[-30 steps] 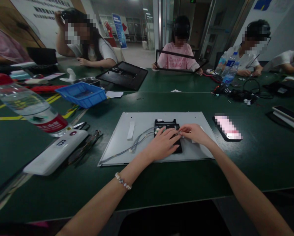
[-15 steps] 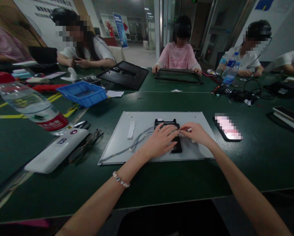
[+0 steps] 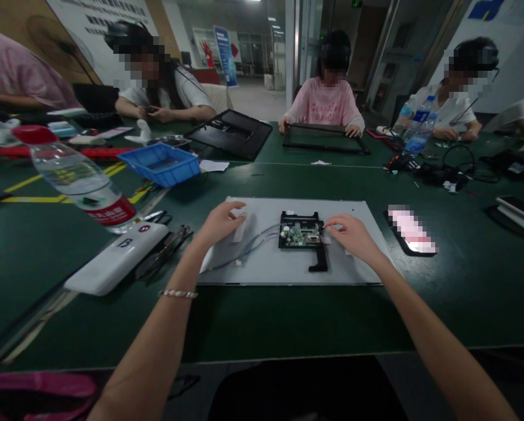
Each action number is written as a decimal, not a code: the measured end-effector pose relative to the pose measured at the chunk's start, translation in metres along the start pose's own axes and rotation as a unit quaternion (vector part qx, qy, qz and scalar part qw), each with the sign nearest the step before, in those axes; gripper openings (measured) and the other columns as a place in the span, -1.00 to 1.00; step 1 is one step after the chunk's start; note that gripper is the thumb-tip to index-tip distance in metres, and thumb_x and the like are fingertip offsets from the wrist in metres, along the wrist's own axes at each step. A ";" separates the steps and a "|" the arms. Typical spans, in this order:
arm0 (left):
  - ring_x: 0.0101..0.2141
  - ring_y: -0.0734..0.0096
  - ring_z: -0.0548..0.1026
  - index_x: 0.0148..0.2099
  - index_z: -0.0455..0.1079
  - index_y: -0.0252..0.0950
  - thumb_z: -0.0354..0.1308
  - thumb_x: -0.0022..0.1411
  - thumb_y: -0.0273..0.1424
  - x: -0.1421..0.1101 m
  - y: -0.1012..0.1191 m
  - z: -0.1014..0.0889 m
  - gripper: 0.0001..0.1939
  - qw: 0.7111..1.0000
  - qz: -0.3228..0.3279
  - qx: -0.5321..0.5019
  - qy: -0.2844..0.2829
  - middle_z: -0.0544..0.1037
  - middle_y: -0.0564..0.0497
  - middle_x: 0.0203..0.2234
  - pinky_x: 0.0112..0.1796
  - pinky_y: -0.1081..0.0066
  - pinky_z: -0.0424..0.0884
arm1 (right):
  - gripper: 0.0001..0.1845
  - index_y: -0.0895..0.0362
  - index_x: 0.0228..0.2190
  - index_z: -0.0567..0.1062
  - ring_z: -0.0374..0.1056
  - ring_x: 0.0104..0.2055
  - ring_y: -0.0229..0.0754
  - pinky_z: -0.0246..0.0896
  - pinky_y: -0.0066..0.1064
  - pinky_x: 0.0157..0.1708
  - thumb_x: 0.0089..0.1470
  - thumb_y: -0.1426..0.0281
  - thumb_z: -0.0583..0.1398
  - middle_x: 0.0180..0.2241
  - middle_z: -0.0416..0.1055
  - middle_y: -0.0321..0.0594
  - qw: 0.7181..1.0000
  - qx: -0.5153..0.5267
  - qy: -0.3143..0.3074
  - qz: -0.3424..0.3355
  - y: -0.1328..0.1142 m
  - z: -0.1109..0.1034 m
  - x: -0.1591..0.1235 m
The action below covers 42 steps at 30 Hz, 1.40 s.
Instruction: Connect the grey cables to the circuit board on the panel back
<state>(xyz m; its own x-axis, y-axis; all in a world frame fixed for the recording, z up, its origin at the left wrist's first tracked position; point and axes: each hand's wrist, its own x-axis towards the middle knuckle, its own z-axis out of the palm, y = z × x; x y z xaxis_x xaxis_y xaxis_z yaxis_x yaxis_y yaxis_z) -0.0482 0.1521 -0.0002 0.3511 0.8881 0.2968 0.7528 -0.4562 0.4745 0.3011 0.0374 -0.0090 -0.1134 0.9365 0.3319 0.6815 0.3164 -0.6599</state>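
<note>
A green circuit board (image 3: 303, 235) in a black bracket (image 3: 319, 260) lies on a pale flat panel (image 3: 262, 272). Grey cables (image 3: 255, 241) run from the board's left side across the panel. My left hand (image 3: 221, 223) hovers over the panel's left part, thumb and fingers apart, beside a white strip (image 3: 239, 233); whether it touches the strip is unclear. At the board's right edge, the fingertips of my right hand (image 3: 352, 237) are pinched together. What they hold, if anything, is too small to make out.
Left of the panel are a white power bank (image 3: 117, 257), glasses (image 3: 165, 254), a tilted water bottle (image 3: 86, 184) and a blue bin (image 3: 161, 165). A phone (image 3: 411, 231) lies to the right. Across the green table, a person holds a black frame (image 3: 326, 140); other people sit nearby.
My left hand has left the board and moved left toward the white strip, uncovering the board. My right hand stays by the board's right edge. The person opposite has lowered the black frame.
</note>
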 end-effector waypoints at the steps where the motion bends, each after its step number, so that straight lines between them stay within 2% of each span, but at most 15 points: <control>1: -0.36 0.38 0.45 -0.06 0.43 -0.26 0.08 0.08 -0.28 0.000 -0.002 0.002 -0.63 1.000 0.005 0.002 -0.023 0.50 -0.04 -0.18 -0.22 0.36 0.39 | -0.81 0.10 -0.32 0.54 0.35 -0.14 -0.16 0.28 -0.30 -0.17 0.07 0.44 0.12 -0.20 0.45 -0.16 1.000 -0.003 -0.001 -0.001 0.000 0.000 0.000; 5: -0.37 0.32 0.46 -0.23 0.52 -0.26 0.04 0.05 -0.36 0.000 0.001 0.005 -0.72 0.999 0.020 0.024 -0.026 0.55 -0.04 -0.32 -0.25 0.35 0.35 | -0.80 0.11 -0.32 0.54 0.35 -0.14 -0.16 0.25 -0.28 -0.12 0.07 0.47 0.12 -0.19 0.44 -0.15 1.000 -0.016 -0.006 -0.004 -0.002 0.001 -0.002; 7: -0.40 0.31 0.45 -0.30 0.54 -0.26 0.07 0.03 -0.36 0.002 0.004 0.001 -0.76 1.000 -0.002 0.005 -0.004 0.56 -0.03 -0.38 -0.28 0.35 0.33 | -0.80 0.11 -0.33 0.55 0.35 -0.13 -0.16 0.24 -0.26 -0.09 0.06 0.49 0.11 -0.20 0.44 -0.16 1.000 -0.018 -0.007 -0.011 -0.004 0.001 -0.002; 9: -0.44 0.34 0.43 -0.32 0.55 -0.27 0.13 0.00 -0.32 0.002 0.009 -0.006 -0.77 0.996 -0.048 -0.072 0.036 0.56 -0.02 -0.42 -0.34 0.38 0.32 | -0.79 0.10 -0.34 0.55 0.35 -0.12 -0.15 0.23 -0.25 -0.08 0.06 0.50 0.11 -0.21 0.44 -0.16 1.000 -0.018 -0.004 -0.016 -0.005 0.001 -0.002; 11: -0.49 0.41 0.40 -0.29 0.54 -0.28 0.19 -0.03 -0.28 0.002 0.014 -0.016 -0.74 0.971 -0.102 -0.199 0.083 0.55 -0.01 -0.44 -0.41 0.43 0.30 | -0.79 0.11 -0.34 0.54 0.35 -0.13 -0.15 0.23 -0.24 -0.09 0.05 0.51 0.11 -0.21 0.44 -0.16 1.000 -0.017 0.003 -0.019 -0.007 0.000 -0.002; 13: -0.53 0.49 0.35 -0.26 0.54 -0.28 0.24 -0.07 -0.29 0.001 0.018 -0.025 -0.72 0.930 -0.138 -0.322 0.109 0.52 0.00 -0.46 -0.47 0.48 0.27 | -0.79 0.11 -0.33 0.54 0.35 -0.14 -0.15 0.23 -0.24 -0.10 0.06 0.51 0.11 -0.21 0.44 -0.16 1.000 -0.019 0.005 -0.019 -0.009 0.000 -0.002; 16: -0.57 0.57 0.30 -0.28 0.53 -0.29 0.28 -0.11 -0.35 -0.001 0.022 -0.031 -0.73 0.896 -0.171 -0.403 0.077 0.50 0.00 -0.48 -0.51 0.51 0.24 | -0.80 0.12 -0.34 0.54 0.35 -0.14 -0.14 0.22 -0.24 -0.09 0.06 0.51 0.11 -0.22 0.44 -0.15 0.999 -0.029 0.002 -0.021 -0.011 0.000 -0.002; 19: -0.58 0.55 0.28 -0.31 0.54 -0.29 0.28 -0.11 -0.35 -0.003 0.028 -0.021 -0.76 0.909 -0.208 -0.360 -0.010 0.50 -0.01 -0.47 -0.55 0.51 0.18 | -0.80 0.12 -0.35 0.54 0.35 -0.13 -0.14 0.22 -0.25 -0.10 0.06 0.52 0.11 -0.21 0.44 -0.15 0.999 -0.035 0.000 -0.024 -0.012 0.000 -0.003; 23: -0.56 0.45 0.32 -0.34 0.55 -0.30 0.20 -0.06 -0.35 -0.006 0.040 -0.003 -0.79 0.953 -0.199 -0.198 -0.116 0.50 0.00 -0.54 -0.53 0.46 0.15 | -0.80 0.12 -0.33 0.54 0.35 -0.13 -0.14 0.22 -0.24 -0.09 0.07 0.52 0.11 -0.21 0.43 -0.15 0.999 -0.041 0.001 -0.030 -0.011 0.000 -0.003; 27: -0.49 0.38 0.38 -0.30 0.54 -0.31 0.15 0.00 -0.34 -0.007 0.045 0.002 -0.77 0.983 -0.136 -0.070 -0.099 0.55 -0.01 -0.44 -0.43 0.40 0.24 | -0.79 0.12 -0.34 0.54 0.34 -0.13 -0.14 0.19 -0.20 -0.04 0.08 0.52 0.10 -0.22 0.43 -0.15 0.998 -0.052 0.003 -0.036 -0.012 0.000 -0.003; 30: -0.42 0.38 0.41 -0.20 0.50 -0.31 0.12 0.03 -0.34 -0.005 0.044 -0.004 -0.72 0.995 -0.074 -0.041 -0.061 0.55 -0.04 -0.27 -0.34 0.40 0.30 | -0.80 0.13 -0.34 0.54 0.34 -0.12 -0.13 0.19 -0.20 -0.03 0.07 0.51 0.11 -0.21 0.43 -0.14 0.998 -0.059 0.001 -0.037 -0.011 0.000 -0.003; 32: -0.39 0.40 0.42 -0.17 0.47 -0.30 0.08 0.06 -0.35 -0.005 0.045 -0.009 -0.72 0.997 -0.026 -0.036 -0.062 0.53 -0.04 -0.25 -0.31 0.41 0.31 | -0.79 0.13 -0.34 0.54 0.34 -0.12 -0.13 0.20 -0.20 -0.03 0.07 0.52 0.10 -0.21 0.42 -0.14 0.997 -0.063 -0.001 -0.040 -0.010 0.001 -0.003; 36: -0.41 0.42 0.42 -0.18 0.46 -0.29 0.05 0.12 -0.33 -0.008 0.052 -0.020 -0.74 0.988 0.045 -0.020 -0.146 0.50 0.01 -0.39 -0.32 0.44 0.30 | -0.79 0.14 -0.32 0.53 0.33 -0.11 -0.12 0.19 -0.20 -0.01 0.08 0.52 0.10 -0.20 0.42 -0.13 0.996 -0.072 0.002 -0.047 -0.010 0.002 -0.002; 39: -0.41 0.41 0.42 -0.14 0.44 -0.29 0.03 0.15 -0.30 -0.010 0.056 -0.027 -0.71 0.979 0.049 -0.008 -0.198 0.48 0.02 -0.44 -0.33 0.44 0.29 | -0.79 0.14 -0.30 0.52 0.32 -0.09 -0.11 0.18 -0.20 0.00 0.09 0.52 0.09 -0.19 0.42 -0.12 0.996 -0.073 0.012 -0.057 -0.013 0.004 -0.002; 42: -0.42 0.41 0.43 -0.08 0.41 -0.29 0.01 0.15 -0.29 -0.010 0.052 -0.030 -0.67 0.977 0.036 0.006 -0.209 0.47 0.03 -0.45 -0.34 0.45 0.28 | -0.78 0.13 -0.30 0.52 0.32 -0.09 -0.12 0.19 -0.21 -0.01 0.09 0.53 0.08 -0.18 0.42 -0.13 0.995 -0.069 0.007 -0.067 -0.016 0.007 -0.002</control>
<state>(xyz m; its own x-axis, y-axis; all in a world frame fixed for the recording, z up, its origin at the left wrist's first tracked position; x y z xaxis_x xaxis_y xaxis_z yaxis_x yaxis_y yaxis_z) -0.0290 0.1175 0.0462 0.5989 0.8000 -0.0368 0.7229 -0.5203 0.4546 0.2853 0.0314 -0.0045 -0.2010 0.8846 0.4209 0.7541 0.4139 -0.5098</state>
